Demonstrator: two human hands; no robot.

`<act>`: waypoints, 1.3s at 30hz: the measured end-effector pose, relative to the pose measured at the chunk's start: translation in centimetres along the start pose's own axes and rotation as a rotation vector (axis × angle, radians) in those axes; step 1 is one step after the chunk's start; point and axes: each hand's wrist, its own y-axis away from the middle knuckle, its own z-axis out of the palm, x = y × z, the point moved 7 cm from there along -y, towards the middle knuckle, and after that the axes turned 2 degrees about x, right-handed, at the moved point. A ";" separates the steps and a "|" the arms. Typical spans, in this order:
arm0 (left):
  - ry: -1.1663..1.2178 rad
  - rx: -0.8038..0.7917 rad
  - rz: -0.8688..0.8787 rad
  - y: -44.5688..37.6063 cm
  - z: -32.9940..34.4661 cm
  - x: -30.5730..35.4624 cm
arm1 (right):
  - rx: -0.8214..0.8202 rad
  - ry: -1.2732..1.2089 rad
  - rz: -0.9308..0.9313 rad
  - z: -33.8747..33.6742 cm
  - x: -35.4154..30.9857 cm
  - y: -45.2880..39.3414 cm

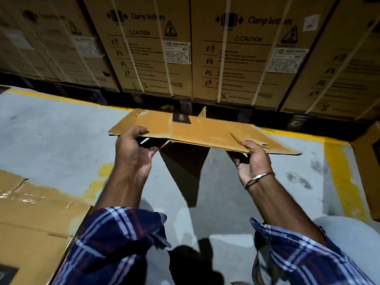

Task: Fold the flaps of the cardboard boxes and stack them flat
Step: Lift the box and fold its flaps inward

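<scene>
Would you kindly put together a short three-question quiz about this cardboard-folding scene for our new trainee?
1. True or false: the flattened box lies on the floor.
2. Which hand wears a metal bangle: A) left hand B) right hand?
3. Fill in: the big strapped cartons behind read "Clamp ____".

Key: 1 false, both hands hold it in the air above the floor; 2 B; 3 bottom.
</scene>
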 end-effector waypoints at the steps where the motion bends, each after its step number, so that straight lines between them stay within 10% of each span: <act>1: 0.002 0.023 -0.019 -0.2 -1.1 0.5 | -0.035 0.030 0.032 0.5 1.0 0.6; 16: -0.002 0.092 -0.415 0.5 -14.3 -2.8 | -0.163 0.228 0.412 5.7 15.0 7.0; 32: 0.063 0.401 0.525 4.1 -26.2 23.2 | -0.660 0.224 0.614 27.7 29.0 18.6; 39: 0.213 0.670 0.433 8.2 -42.7 19.9 | -0.521 0.459 0.729 23.6 44.4 22.4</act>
